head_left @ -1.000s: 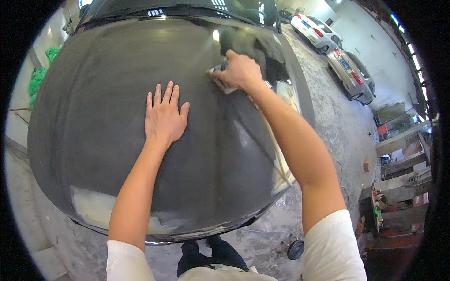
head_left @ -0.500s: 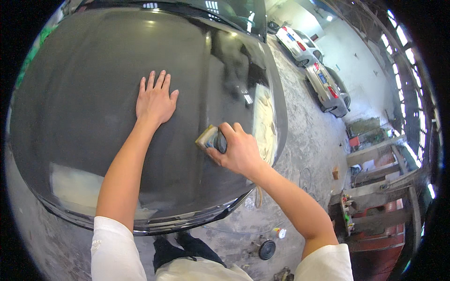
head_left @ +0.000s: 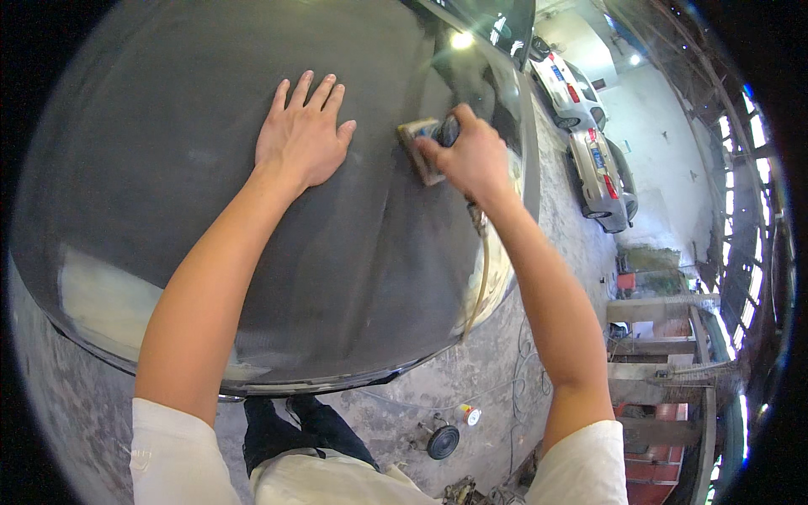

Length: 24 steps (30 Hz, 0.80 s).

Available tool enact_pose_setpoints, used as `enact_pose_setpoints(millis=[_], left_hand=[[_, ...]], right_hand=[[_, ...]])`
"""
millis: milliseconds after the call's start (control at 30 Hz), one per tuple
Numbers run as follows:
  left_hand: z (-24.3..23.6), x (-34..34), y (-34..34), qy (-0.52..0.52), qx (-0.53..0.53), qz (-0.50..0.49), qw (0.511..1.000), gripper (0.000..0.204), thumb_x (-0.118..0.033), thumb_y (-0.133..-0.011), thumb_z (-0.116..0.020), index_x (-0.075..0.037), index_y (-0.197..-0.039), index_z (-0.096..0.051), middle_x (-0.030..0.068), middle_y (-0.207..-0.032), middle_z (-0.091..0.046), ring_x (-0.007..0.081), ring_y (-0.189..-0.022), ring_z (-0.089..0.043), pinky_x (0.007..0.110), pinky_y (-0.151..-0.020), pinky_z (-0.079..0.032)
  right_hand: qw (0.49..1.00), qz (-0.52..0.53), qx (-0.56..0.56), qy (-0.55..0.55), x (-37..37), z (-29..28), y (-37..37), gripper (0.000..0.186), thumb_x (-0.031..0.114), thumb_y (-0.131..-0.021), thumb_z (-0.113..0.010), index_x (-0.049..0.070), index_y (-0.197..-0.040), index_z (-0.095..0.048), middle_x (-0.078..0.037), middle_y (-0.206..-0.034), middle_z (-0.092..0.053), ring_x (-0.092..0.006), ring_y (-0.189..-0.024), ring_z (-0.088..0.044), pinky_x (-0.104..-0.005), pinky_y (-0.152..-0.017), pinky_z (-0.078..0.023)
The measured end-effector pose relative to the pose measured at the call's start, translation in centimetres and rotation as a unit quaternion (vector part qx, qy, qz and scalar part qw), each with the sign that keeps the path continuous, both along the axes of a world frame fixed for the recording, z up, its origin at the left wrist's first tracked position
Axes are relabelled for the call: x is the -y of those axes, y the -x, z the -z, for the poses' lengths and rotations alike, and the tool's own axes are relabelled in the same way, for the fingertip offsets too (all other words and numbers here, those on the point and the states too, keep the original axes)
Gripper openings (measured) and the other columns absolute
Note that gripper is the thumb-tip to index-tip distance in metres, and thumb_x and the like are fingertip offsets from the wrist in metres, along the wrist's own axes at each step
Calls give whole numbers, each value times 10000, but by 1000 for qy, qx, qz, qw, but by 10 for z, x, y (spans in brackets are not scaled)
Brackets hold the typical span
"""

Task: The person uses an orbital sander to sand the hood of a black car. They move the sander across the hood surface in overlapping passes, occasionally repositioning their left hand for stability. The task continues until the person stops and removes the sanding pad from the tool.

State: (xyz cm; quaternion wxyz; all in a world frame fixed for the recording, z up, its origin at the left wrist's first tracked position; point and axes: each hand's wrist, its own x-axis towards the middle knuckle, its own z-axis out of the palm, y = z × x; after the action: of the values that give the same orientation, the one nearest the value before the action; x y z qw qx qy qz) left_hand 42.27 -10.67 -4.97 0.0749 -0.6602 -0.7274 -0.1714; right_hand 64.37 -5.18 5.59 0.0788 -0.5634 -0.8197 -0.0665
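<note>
A dull dark car hood (head_left: 210, 219) fills the area in front of me. My left hand (head_left: 305, 135) lies flat on it with fingers spread, holding nothing. Farther right, my right hand (head_left: 473, 160) is wrapped around an air sander (head_left: 429, 150), whose flat pad rests on the hood near its raised crease. An air hose (head_left: 483, 278) hangs from the tool under my right wrist and runs toward the hood's front edge. Pale filler-like patches cover the headlight area on the right and the front left corner (head_left: 105, 295).
Two parked cars, one white (head_left: 568, 88) and one silver (head_left: 602, 181), stand along the far right wall. On the concrete floor are a round black stool (head_left: 443, 442), a small white and red can (head_left: 470, 414) and loose hose. Shelving (head_left: 665, 370) lines the right side.
My right hand has moved the sander away from me and to the right along the hood. The left hand has shifted slightly farther forward. My view has moved and tilted too.
</note>
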Motion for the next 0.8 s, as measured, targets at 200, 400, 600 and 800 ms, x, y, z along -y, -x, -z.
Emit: enact_pose_setpoints(millis=[200,400,600,800], left_hand=[[3,-1,0,-15,-10,-5,1000,635,-468,-1129,-408,-111,-1654,-409,46,-1738,-369,272,-1623,-289,480,-1348,-195],[4,-2,2,-32,-10,9,999,634,-456,-1124,-422,-89,-1642,-427,73,-1719,-401,290,-1616,-303,487,-1340,-208],[3,-2,2,-21,-17,5,1000,641,-464,-1121,-425,-92,-1643,-425,77,-1723,-395,292,-1620,-295,487,-1340,-202],[2,-3,0,-11,-24,-3,1000,660,-476,-1113,-416,-91,-1649,-417,68,-1731,-384,276,-1626,-285,484,-1341,-194]], right_hand=[[999,19,16,-32,-82,-6,10,731,597,-845,-794,31,-1290,-665,-289,-1206,-745,-468,-1161,-712,-526,-991,-574],[999,44,13,-29,-155,-12,18,837,667,-817,-794,0,-1311,-686,-273,-1261,-740,-432,-1199,-706,-505,-1019,-560],[997,70,2,-27,-173,-15,16,822,679,-798,-785,29,-1296,-715,-235,-1275,-750,-414,-1206,-717,-499,-1023,-571],[998,61,-3,-13,-115,-7,6,873,720,-801,-784,58,-1357,-664,-257,-1284,-738,-441,-1212,-708,-511,-1040,-565]])
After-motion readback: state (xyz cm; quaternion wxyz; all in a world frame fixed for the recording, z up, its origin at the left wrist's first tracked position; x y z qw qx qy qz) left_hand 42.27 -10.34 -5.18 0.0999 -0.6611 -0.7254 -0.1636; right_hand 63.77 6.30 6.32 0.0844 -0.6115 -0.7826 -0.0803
